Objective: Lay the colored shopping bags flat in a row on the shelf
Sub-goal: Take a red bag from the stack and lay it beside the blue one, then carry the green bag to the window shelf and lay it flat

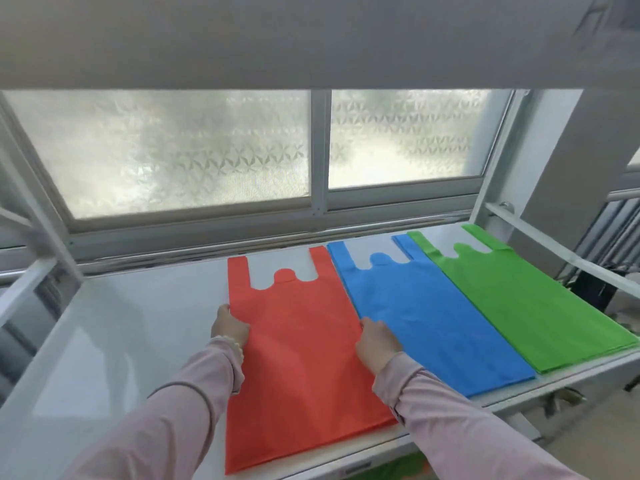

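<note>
**Figure: Third bag aligned on the shelf, both hands at its side edges**

Three bags lie flat in a row on the white shelf [138, 323] beneath a frosted, patterned window [194, 150]. The red bag [298, 358] is leftmost, the blue bag [426, 313] in the middle, and the green bag [519, 299] at the right, all with handles pointing toward the window. Neighbouring bags touch or slightly overlap along their long edges, which keeps the row compact. The left hand [229, 327] holds the red bag's left edge, thumb on top and fingers apparently beneath; the right hand [377, 344] rests at the seam between red and blue, knuckles up, its fingers hidden, so whether it pinches or merely presses cannot be told. Holding both sides probably lets the person square the bag against its neighbour. The bags are thin, matte, fabric-like sheets of vest shape, each with two strap handles flanking a small rounded tab. The red bag's near end reaches the shelf's front lip.
</note>
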